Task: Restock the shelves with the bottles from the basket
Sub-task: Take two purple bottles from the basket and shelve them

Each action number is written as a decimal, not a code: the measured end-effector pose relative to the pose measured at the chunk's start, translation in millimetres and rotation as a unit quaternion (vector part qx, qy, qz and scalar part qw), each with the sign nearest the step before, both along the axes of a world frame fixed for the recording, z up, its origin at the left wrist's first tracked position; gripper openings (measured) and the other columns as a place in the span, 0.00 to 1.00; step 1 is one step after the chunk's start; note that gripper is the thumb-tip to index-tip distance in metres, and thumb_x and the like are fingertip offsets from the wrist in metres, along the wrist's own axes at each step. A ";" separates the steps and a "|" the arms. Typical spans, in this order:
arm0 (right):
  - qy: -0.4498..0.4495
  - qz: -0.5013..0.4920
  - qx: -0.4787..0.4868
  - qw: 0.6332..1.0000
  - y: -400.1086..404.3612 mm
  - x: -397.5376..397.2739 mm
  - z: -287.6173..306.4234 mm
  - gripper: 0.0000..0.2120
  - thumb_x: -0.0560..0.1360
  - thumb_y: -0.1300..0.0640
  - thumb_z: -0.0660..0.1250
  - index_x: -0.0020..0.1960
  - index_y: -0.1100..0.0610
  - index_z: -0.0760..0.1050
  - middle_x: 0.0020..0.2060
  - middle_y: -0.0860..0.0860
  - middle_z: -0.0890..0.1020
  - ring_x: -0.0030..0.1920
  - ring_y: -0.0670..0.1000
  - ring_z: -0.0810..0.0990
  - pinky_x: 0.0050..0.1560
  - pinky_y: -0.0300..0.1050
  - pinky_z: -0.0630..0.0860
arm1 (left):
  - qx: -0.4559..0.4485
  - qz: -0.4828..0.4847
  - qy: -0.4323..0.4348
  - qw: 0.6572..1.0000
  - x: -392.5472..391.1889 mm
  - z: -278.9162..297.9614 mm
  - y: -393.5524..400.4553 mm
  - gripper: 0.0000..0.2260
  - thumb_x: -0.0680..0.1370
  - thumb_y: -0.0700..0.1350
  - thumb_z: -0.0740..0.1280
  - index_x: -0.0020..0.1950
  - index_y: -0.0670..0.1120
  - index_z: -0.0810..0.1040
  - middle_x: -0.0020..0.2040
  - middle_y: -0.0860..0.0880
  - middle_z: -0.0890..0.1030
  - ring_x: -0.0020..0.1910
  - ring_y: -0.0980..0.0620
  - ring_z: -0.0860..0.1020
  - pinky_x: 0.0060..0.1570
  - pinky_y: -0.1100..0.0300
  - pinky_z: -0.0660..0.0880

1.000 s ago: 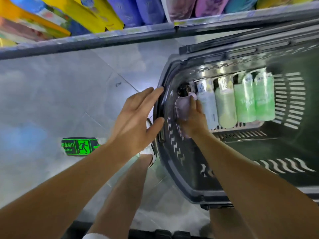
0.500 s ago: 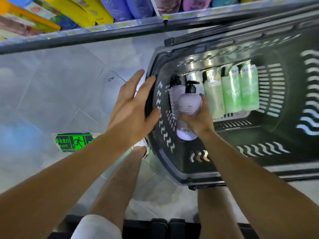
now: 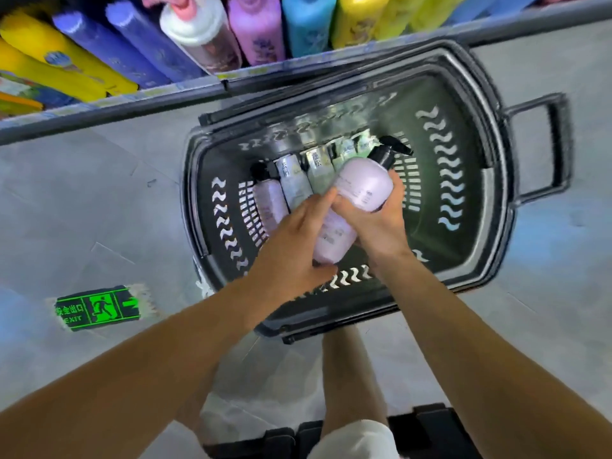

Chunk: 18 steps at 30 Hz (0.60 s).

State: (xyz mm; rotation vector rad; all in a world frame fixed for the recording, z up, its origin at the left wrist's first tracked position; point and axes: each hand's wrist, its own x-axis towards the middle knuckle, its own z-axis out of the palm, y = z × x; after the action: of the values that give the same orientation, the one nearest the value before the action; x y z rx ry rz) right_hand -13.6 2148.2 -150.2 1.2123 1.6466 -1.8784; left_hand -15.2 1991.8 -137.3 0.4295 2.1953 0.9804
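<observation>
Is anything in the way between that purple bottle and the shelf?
Nothing visible blocks it. The purple bottle is held above the basket by the right hand and left hand. But the shelf section in view looks packed with bottles, so no free spot shows.

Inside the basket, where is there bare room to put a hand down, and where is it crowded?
Free: the basket floor on the side toward its handle, and the near part by the front wall. Crowded: the far-left corner, where the bottles lie side by side. Both hands, left hand and right hand, hold the pink bottle over the middle.
</observation>
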 end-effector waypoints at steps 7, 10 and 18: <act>-0.045 0.008 -0.053 0.998 29.4 -3.3 -1.3 0.38 0.67 0.39 0.73 0.74 0.38 0.61 0.61 0.51 0.79 0.58 0.51 0.82 0.62 0.56 0.77 | 0.038 0.199 -0.186 0.961 -28.3 -22.7 23.9 0.48 0.58 0.51 0.78 0.75 0.62 0.62 0.57 0.68 0.74 0.55 0.60 0.77 0.51 0.64 0.76; -0.065 0.046 -0.055 0.995 51.7 -0.8 -14.8 0.43 0.63 0.35 0.72 0.74 0.40 0.62 0.63 0.48 0.76 0.65 0.49 0.76 0.71 0.57 0.67 | 0.184 0.326 -0.423 0.825 -33.0 -35.4 14.8 0.43 0.59 0.45 0.76 0.74 0.55 0.68 0.63 0.50 0.78 0.60 0.46 0.79 0.55 0.49 0.79; -0.050 0.091 -0.134 0.985 45.6 -27.5 -47.1 0.33 0.66 0.48 0.74 0.69 0.50 0.70 0.59 0.53 0.81 0.60 0.55 0.79 0.61 0.54 0.75 | 0.323 0.329 -0.627 0.628 -21.4 -65.3 13.4 0.41 0.59 0.49 0.81 0.69 0.45 0.71 0.57 0.43 0.81 0.56 0.42 0.80 0.53 0.42 0.78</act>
State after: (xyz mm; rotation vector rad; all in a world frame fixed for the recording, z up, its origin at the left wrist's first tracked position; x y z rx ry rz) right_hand -41.1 2193.7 -197.3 0.9928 1.3499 -1.8228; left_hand -36.6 2005.2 -202.6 -0.7044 0.5845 1.7057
